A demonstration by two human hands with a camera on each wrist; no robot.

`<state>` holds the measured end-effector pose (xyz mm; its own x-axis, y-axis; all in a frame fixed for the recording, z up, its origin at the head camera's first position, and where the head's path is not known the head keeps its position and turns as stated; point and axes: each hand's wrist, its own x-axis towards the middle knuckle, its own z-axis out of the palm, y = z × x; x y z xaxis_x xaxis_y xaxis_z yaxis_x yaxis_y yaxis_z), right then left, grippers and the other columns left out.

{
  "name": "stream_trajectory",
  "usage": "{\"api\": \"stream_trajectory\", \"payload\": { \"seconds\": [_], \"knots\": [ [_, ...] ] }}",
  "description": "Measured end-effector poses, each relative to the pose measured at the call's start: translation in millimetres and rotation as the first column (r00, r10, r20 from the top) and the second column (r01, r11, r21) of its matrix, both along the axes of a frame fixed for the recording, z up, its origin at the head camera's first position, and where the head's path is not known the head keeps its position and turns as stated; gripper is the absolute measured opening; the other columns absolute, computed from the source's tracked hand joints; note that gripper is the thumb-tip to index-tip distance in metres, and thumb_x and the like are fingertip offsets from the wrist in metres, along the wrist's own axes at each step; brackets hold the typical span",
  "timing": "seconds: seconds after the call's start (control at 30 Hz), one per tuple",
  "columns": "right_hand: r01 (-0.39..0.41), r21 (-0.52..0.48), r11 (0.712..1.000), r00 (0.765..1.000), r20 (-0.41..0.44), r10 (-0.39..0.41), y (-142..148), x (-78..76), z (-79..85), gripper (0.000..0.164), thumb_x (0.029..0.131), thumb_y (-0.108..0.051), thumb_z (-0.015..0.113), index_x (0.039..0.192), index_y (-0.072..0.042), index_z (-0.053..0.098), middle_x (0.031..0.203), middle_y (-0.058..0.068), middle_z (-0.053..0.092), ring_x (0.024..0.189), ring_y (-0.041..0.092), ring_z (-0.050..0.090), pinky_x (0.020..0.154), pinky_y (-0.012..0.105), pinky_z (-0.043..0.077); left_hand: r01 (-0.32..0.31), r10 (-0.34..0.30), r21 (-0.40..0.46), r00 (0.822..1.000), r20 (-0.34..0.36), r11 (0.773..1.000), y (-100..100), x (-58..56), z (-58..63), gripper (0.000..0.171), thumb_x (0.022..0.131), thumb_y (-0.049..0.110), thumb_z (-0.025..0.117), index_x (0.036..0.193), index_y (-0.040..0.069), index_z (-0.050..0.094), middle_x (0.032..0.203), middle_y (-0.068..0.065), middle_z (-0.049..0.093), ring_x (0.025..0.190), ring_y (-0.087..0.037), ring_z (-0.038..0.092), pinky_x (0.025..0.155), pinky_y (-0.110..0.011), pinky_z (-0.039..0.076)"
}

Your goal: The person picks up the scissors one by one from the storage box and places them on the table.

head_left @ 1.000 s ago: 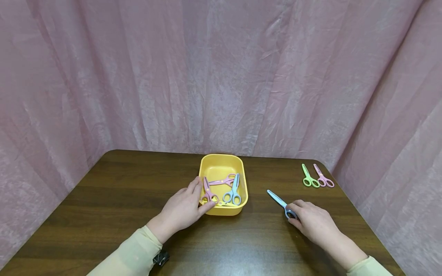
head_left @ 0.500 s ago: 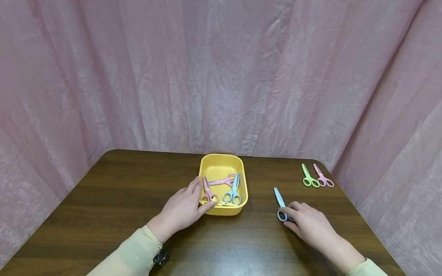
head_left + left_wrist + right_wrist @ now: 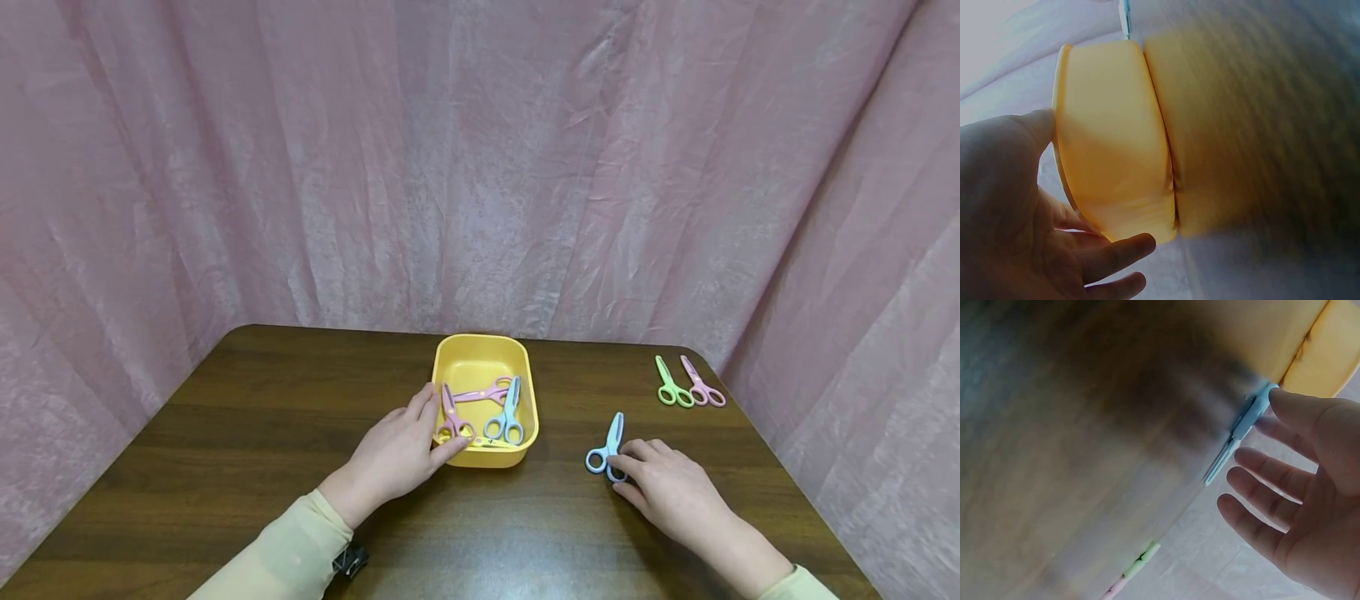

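Note:
A yellow plastic bin (image 3: pixel 480 457) stands mid-table, holding several pairs of scissors: pink scissors (image 3: pixel 452 417), more pink scissors (image 3: pixel 487 392), blue scissors (image 3: pixel 509 412) and a yellow pair (image 3: pixel 491 443) along the near wall. My left hand (image 3: pixel 401 446) rests at its near left corner, thumb on the near rim, fingers along the left side. In the left wrist view the thumb meets the rim of the bin (image 3: pixel 1110 125). On the table right of the bin, my right hand (image 3: pixel 671 485) pinches loose blue scissors (image 3: pixel 612 442) by one handle loop, thumb and index at it, other fingers extended.
Green scissors (image 3: pixel 672 387) and pink scissors (image 3: pixel 702 386) lie side by side near the table's far right corner. Pink curtains (image 3: pixel 480 167) hang behind and beside the brown wooden table (image 3: pixel 285 400).
The blue scissors at my right hand have turned clockwise, tip swinging from the upper left to slightly right of upright. My left hand and the bin have stayed put.

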<state>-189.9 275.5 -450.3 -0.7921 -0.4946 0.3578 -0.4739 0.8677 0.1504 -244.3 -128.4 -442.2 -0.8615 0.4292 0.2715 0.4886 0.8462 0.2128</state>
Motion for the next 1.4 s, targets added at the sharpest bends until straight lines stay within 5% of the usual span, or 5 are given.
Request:
{"api": "stream_trajectory", "payload": {
  "seconds": [0.27, 0.53, 0.8, 1.4],
  "knots": [
    [-0.001, 0.003, 1.000, 1.000, 0.005, 0.001, -8.9, 6.6, 0.5, 0.041, 0.088, -0.031, 0.095, 0.125, -0.019, 0.082, 0.118, -0.004, 0.074, 0.104, 0.023, 0.072, 0.079, 0.045, 0.062, -0.004, 0.004, 0.000, 1.000, 0.011, 1.000, -0.1, 0.7, -0.1, 0.092, 0.111, 0.061, 0.058, 0.164, -0.012, 0.040, 0.170, -0.030, 0.040, 0.142, -0.044, 0.059, 0.115, -0.055, 0.050],
    [0.031, 0.029, 0.999, 0.999, 0.014, -0.032, -15.2, 11.3, -0.3, 0.035, 0.089, -0.034, 0.094, 0.118, -0.018, 0.083, 0.118, -0.001, 0.075, 0.094, 0.024, 0.074, 0.076, 0.044, 0.062, -0.005, 0.005, 0.004, 1.000, 0.016, 1.000, -0.4, 1.1, 0.3, 0.092, 0.111, 0.060, 0.059, 0.164, -0.013, 0.039, 0.170, -0.031, 0.040, 0.141, -0.044, 0.060, 0.115, -0.055, 0.050],
    [0.053, -0.027, 0.998, 0.998, 0.025, -0.053, -14.3, 12.5, -3.2, 0.035, 0.089, -0.029, 0.094, 0.119, -0.014, 0.082, 0.122, 0.005, 0.078, 0.103, 0.029, 0.078, 0.081, 0.050, 0.064, 0.000, 0.000, -0.009, 1.000, 0.006, 1.000, -0.1, -0.6, -1.2, 0.093, 0.111, 0.061, 0.057, 0.164, -0.013, 0.040, 0.170, -0.031, 0.040, 0.143, -0.043, 0.058, 0.116, -0.054, 0.049],
    [0.041, -0.036, 0.999, 0.998, 0.059, -0.039, -11.5, 3.8, -0.3, 0.030, 0.089, -0.026, 0.095, 0.111, -0.013, 0.079, 0.115, 0.004, 0.077, 0.085, 0.027, 0.078, 0.070, 0.047, 0.063, 0.004, -0.004, -0.004, 1.000, 0.020, 1.000, -0.1, 0.3, 1.1, 0.092, 0.112, 0.062, 0.056, 0.164, -0.012, 0.040, 0.171, -0.030, 0.039, 0.146, -0.042, 0.056, 0.117, -0.055, 0.048]
  ]
}}
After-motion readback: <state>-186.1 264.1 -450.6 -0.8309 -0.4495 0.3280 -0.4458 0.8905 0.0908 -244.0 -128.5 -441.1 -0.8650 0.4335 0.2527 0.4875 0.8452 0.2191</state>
